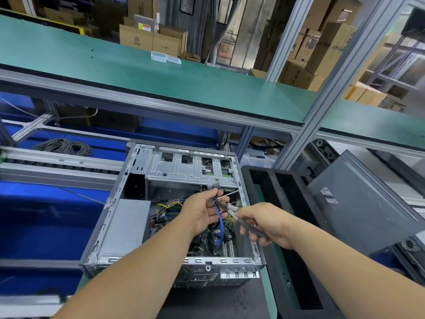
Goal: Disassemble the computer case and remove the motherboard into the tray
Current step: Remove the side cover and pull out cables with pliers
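Above the open computer case (pixel 174 203), left hand (pixel 202 212) closed around a bunched blue cable (pixel 220 223) and a few thinner leads, lifted clear of the board; right hand (pixel 264 223) closed on the dark grips of a pair of cutters (pixel 232 211), pale-necked jaws reaching in at the bundle just beside the left fingertips. Deep in the case, under both hands, motherboard (pixel 213 240) still seated, cables still trailing onto it. Right of the case, touching its side, black tray (pixel 259 203), nothing on the part in view; beyond the tray, grey side panel (pixel 358 203) leaning, already off. Likely step: snipping a tie or freeing a connector, though exact target too small to tell. Main risk: jaws biting the blue cable or a neighbouring wire instead of the tie, through crowding at the pinch point. Second risk: a nicked left fingertip, so close to the blades. Third: a hard upward tug straining the socket on the board, or a slip dropping the cutter tips onto components below. Also worth watching: sharp sheet-metal edges of the drive cage (pixel 190 166) at the far side of the case, near the left knuckles.
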